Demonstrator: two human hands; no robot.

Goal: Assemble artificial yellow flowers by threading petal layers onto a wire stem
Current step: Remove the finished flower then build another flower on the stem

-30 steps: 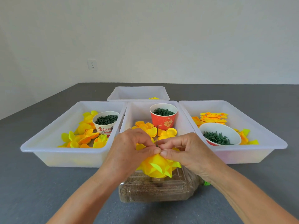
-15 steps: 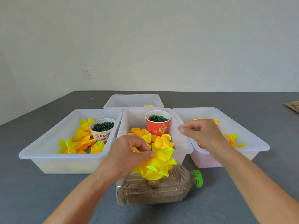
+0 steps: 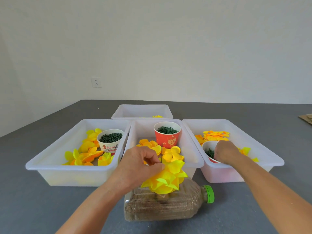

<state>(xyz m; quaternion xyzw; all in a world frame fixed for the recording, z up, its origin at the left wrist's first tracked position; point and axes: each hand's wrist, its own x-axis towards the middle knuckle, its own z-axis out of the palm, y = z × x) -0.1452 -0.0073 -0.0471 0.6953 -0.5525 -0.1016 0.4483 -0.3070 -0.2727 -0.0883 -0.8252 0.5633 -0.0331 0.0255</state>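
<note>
Left hand (image 3: 138, 164) pinches thin wire stem (image 3: 161, 153) just above soft, light, crushable yellow petal stack (image 3: 166, 180) over sand-filled bottle (image 3: 162, 206); right hand (image 3: 225, 153), fingers curled into white cup (image 3: 208, 146), contents of its grip hidden; best held by stiff wire, not petals.

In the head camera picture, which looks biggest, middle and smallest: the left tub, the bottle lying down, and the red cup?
1. Left tub, biggest.
2. Bottle, middle, though it lies nearest the camera, which makes it look larger.
3. Red cup, smallest, and it sits farther back.
</note>
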